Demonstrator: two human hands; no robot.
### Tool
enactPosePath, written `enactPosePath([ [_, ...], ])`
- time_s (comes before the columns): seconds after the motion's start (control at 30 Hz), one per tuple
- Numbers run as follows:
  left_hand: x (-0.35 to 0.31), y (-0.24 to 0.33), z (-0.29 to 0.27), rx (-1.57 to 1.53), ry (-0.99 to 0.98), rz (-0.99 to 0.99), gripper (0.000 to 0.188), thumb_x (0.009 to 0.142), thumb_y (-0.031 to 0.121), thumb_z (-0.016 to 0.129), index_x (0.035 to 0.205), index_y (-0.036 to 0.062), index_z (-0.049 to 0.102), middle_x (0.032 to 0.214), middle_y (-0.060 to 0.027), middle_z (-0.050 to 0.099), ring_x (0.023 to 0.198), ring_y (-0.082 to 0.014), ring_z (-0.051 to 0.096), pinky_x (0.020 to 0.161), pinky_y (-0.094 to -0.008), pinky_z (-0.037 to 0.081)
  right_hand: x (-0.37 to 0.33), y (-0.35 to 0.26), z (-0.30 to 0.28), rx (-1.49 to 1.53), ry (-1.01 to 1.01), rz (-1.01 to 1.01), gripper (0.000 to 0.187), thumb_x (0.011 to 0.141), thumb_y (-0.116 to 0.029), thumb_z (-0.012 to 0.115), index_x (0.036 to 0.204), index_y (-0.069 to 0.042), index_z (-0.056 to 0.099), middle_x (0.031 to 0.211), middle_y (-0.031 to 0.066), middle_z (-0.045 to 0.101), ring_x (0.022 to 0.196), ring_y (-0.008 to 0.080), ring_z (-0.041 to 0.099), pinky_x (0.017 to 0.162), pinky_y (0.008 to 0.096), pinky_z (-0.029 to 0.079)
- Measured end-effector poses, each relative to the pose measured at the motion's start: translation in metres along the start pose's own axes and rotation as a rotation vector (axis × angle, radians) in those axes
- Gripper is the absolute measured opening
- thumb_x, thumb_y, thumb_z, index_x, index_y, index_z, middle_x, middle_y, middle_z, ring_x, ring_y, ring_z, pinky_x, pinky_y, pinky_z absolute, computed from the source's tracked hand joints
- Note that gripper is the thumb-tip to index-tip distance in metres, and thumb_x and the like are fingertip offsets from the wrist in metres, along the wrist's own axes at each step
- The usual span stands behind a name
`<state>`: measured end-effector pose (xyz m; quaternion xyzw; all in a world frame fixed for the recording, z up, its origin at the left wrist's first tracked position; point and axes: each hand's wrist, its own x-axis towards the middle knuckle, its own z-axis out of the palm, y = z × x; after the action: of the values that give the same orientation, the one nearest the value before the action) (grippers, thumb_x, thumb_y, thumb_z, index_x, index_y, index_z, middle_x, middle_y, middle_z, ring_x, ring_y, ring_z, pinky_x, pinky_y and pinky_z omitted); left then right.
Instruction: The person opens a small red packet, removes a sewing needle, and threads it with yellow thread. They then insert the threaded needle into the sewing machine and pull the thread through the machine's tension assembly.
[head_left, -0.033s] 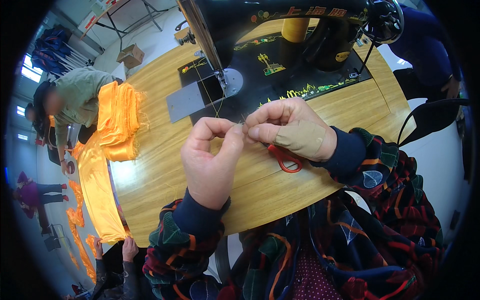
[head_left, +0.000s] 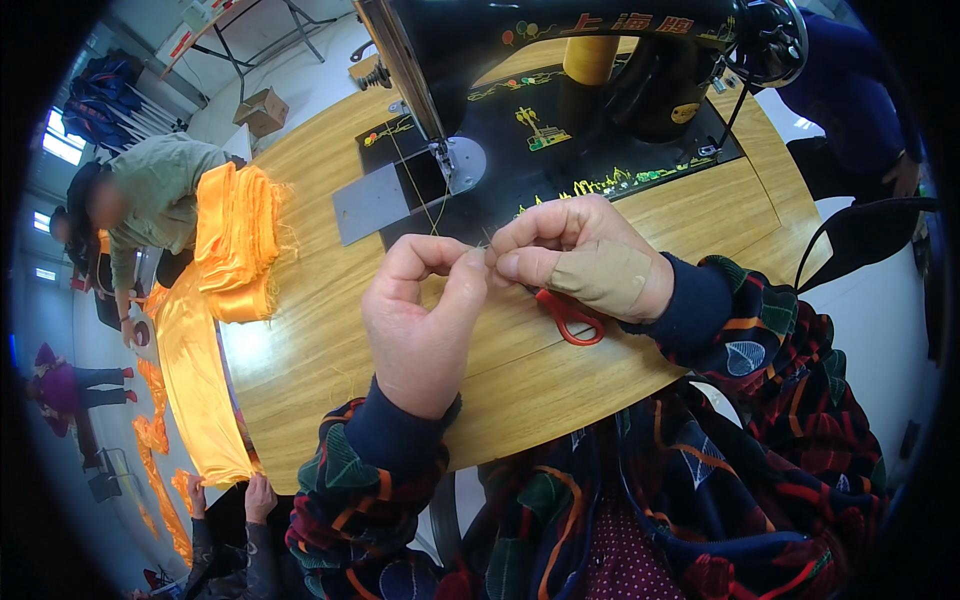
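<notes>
My left hand is closed in a pinch, thumb against forefinger, on a fine yellowish thread. Fingertip to fingertip with it, my right hand also pinches; a thin sliver shows at its tips, too small to name. A tan patch covers part of the right hand's back. Both hands are raised over the wooden table, in front of a black sewing machine. Yellow thread hangs from the machine's needle area. Red-handled scissors lie under my right hand, their blades mostly hidden.
A folded orange cloth stack sits at the table's left edge. Beside it stretches a long orange cloth, held at its near end by another person's hands. A person in a green top bends over it. Someone in blue is at right.
</notes>
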<state>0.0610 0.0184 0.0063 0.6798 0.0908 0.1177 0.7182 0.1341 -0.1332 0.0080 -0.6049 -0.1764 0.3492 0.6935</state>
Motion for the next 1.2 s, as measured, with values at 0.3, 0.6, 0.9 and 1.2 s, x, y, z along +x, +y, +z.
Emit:
enactPosePath([
  [0.3, -0.0002, 0.0004, -0.0004, 0.004, 0.001, 0.005, 0.003, 0.079, 0.000, 0.058, 0.080, -0.0005, 0.055, 0.078, -0.0036, 0.060, 0.076, -0.0079, 0.054, 0.072, -0.0218, 0.043, 0.0001, -0.0004, -0.0003, -0.030, -0.012, -0.008, 0.017, 0.083, -0.008, 0.057, 0.095, 0.004, 0.062, 0.085, 0.0091, 0.065, 0.078, 0.0115, 0.060, 0.071, 0.0213, 0.047],
  [0.6, 0.0006, -0.0010, -0.0011, 0.018, 0.007, 0.003, 0.003, 0.079, 0.001, 0.058, 0.080, -0.0004, 0.055, 0.077, -0.0033, 0.060, 0.075, -0.0075, 0.053, 0.072, -0.0216, 0.043, 0.0004, -0.0010, -0.0008, -0.044, -0.020, 0.006, 0.017, 0.084, -0.008, 0.057, 0.096, 0.003, 0.062, 0.086, 0.0087, 0.065, 0.078, 0.0109, 0.060, 0.070, 0.0204, 0.047],
  [0.9, 0.0004, -0.0004, -0.0004, 0.000, 0.008, -0.002, 0.003, 0.079, 0.000, 0.058, 0.080, -0.0005, 0.055, 0.078, -0.0035, 0.061, 0.075, -0.0078, 0.054, 0.072, -0.0216, 0.043, 0.0003, -0.0005, -0.0014, -0.029, -0.025, 0.006, 0.018, 0.084, -0.008, 0.057, 0.097, 0.003, 0.061, 0.087, 0.0088, 0.065, 0.078, 0.0110, 0.060, 0.070, 0.0204, 0.047],
  [1.2, 0.0003, -0.0006, -0.0004, 0.002, 0.013, 0.002, 0.003, 0.079, 0.000, 0.059, 0.080, -0.0003, 0.055, 0.078, -0.0033, 0.060, 0.075, -0.0076, 0.054, 0.072, -0.0214, 0.043, 0.0007, 0.0005, -0.0008, -0.020, -0.012, 0.004, 0.017, 0.082, -0.008, 0.059, 0.096, 0.003, 0.061, 0.085, 0.0079, 0.064, 0.077, 0.0101, 0.059, 0.068, 0.0203, 0.047],
])
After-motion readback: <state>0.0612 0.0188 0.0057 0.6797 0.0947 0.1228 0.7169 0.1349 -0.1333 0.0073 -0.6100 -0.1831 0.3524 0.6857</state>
